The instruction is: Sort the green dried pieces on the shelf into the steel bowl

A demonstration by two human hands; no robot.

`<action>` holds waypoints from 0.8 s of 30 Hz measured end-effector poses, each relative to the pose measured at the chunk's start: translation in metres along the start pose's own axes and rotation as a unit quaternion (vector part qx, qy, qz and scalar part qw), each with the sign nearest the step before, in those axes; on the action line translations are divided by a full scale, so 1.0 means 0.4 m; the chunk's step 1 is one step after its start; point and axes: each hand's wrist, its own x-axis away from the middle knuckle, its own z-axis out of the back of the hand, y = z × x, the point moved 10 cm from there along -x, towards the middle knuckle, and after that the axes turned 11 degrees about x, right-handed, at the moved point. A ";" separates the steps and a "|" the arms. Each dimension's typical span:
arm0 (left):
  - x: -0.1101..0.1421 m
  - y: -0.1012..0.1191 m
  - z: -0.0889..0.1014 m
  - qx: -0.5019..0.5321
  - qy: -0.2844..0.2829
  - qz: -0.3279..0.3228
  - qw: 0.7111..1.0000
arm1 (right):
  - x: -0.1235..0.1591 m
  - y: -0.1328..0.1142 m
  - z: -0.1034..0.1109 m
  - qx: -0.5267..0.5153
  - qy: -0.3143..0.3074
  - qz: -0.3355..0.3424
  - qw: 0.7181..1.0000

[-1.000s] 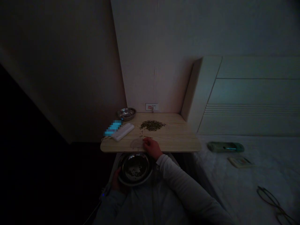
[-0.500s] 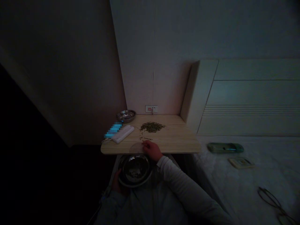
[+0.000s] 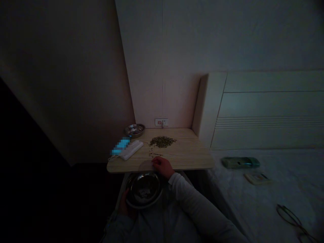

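Note:
In the dim light my left hand (image 3: 124, 202) grips the left side of a metal bowl (image 3: 160, 194) at my lap, just under the table's front edge. Some small pieces show at the bottom of the bowl. My right hand (image 3: 162, 167) rests at the table's front edge above the bowl, its fingertips pinched together. What they hold, if anything, I cannot make out. Beside the fingertips is a faint rounded patch (image 3: 144, 165) on the wood. A pile of small dark-green grains (image 3: 162, 141) lies farther back, and a short row of grains (image 3: 155, 154) lies nearer the hand.
On the wooden table (image 3: 192, 158) are a second metal bowl (image 3: 134, 130), a lit phone (image 3: 120, 145) and a white power strip (image 3: 132, 150). A wall socket (image 3: 161, 122) is behind. On the bed at right lie a green bottle-like object (image 3: 240, 162), a small flat packet (image 3: 257, 178) and a cable (image 3: 288, 216).
The whole scene sits slightly lower and farther left as the head view tilts. Both hands keep nearly the same places, the left on the bowl and the right at the table edge.

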 end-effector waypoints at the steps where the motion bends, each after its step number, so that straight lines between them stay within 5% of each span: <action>1: -0.001 -0.004 0.000 -0.001 -0.003 0.009 1.000 | -0.001 0.002 -0.001 -0.009 0.000 -0.004 1.000; 10: -0.019 -0.010 0.009 0.003 0.005 0.008 1.000 | -0.026 0.073 0.046 -0.263 0.083 -0.068 0.959; 18: -0.023 -0.013 0.014 0.007 0.015 0.018 1.000 | -0.019 0.110 0.071 -0.340 0.143 -0.113 0.923; 24: -0.012 -0.020 -0.012 -0.049 -0.028 0.044 0.997 | -0.030 0.148 0.056 -0.465 0.159 -0.144 0.859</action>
